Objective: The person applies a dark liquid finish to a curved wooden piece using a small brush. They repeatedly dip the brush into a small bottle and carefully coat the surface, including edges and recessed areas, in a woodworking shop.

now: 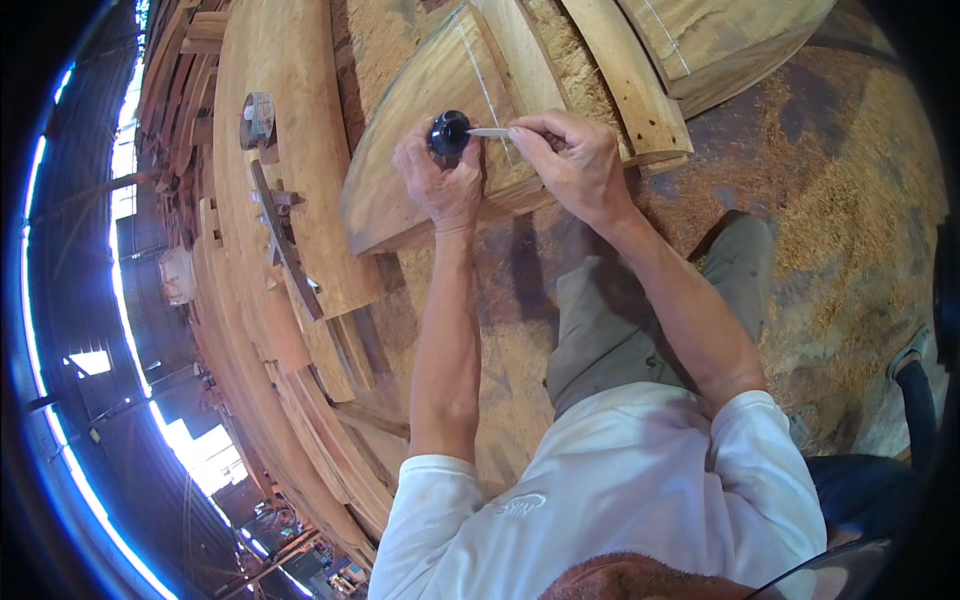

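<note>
My left hand (pixel 440 185) is wrapped round a small, glossy black round container (pixel 450 132), its dark opening facing up. A thin pale flat stick (pixel 489 132) is pinched between the thumb and fingers of my right hand (pixel 580 165). Its tapered tip reaches the container's right rim; I cannot tell whether they touch. Both hands are above a thick curved wooden slab (pixel 415 105), which has a white line (pixel 478 65) drawn across it.
Left on a long plank (pixel 300 90) are a roll of tape (pixel 258 120) and a two-handled wooden tool (pixel 283 235). More cut timbers (pixel 630 80) lie beyond my right hand. Wood shavings (pixel 840 235) cover the floor. Another person's leg (pixel 915 400) shows at the right edge.
</note>
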Demonstrator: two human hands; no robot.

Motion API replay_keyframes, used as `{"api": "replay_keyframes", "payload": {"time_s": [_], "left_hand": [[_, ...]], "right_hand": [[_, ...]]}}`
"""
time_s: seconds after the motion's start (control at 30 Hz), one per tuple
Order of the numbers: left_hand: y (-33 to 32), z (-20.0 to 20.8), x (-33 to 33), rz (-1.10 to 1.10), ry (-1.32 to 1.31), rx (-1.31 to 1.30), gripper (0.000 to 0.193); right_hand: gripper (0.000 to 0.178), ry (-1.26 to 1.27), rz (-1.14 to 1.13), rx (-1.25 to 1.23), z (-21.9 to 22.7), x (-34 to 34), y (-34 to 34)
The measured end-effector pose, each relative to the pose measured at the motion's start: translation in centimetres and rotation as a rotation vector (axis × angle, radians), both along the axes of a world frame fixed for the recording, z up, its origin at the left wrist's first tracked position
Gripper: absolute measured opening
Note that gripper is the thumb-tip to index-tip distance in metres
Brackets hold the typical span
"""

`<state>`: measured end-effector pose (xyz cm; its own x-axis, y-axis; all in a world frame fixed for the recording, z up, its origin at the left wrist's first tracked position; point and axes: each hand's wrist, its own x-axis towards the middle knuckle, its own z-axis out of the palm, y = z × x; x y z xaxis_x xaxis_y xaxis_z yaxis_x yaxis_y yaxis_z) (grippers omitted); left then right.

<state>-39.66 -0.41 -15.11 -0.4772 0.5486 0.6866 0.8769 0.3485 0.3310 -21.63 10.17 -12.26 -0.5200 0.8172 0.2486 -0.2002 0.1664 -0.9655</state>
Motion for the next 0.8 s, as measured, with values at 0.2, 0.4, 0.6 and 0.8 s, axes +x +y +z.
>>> {"api": "replay_keyframes", "payload": {"time_s": [0.2, 0.4, 0.6, 0.8], "left_hand": [[0.2, 0.0, 0.4, 0.001, 0.045, 0.016, 0.058], [-0.1, 0.0, 0.3, -0.005, 0.027, -0.005, 0.059], [-0.7, 0.3, -0.8, -0.022, -0.015, -0.002, 0.056], [0.0, 0.2, -2.2, -0.094, 0.027, -0.110, 0.053]], "right_hand": [[0.009, 0.011, -0.035, 0.221, -0.2, -1.2, 0.6], [0.011, -0.034, -0.009, 0.416, -0.7, -3.3, 0.4], [0.007, -0.034, -0.034, 0.487, -0.3, -5.5, -0.4], [0.025, -0.330, 0.116, 0.592, -1.2, -5.2, -0.1]]}}
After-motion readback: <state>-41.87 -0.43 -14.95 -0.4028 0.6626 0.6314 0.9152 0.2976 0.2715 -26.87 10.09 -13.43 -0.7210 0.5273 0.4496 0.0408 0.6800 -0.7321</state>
